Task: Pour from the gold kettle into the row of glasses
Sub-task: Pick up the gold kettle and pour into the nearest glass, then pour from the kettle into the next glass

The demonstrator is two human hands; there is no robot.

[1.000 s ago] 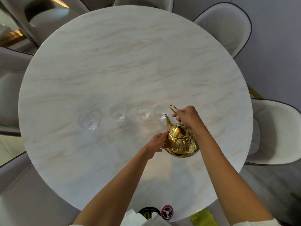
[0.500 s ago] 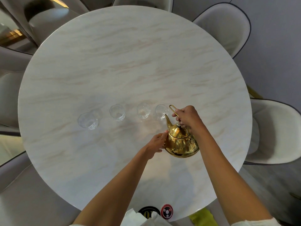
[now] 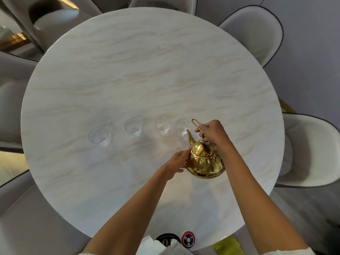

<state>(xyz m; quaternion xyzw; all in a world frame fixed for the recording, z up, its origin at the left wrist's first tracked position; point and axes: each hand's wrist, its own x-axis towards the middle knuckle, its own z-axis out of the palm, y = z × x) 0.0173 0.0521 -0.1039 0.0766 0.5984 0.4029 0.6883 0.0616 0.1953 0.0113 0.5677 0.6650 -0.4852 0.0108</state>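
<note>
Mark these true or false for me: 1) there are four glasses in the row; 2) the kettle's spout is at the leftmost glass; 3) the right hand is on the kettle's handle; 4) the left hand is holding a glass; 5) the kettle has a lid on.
1) True: four glasses stand in a row on the table.
2) False: the spout of the kettle is at the rightmost glass; the leftmost glass is far from it.
3) True: the right hand grips the handle.
4) False: the left hand rests against the kettle's side.
5) True: the lid is in place.
</note>
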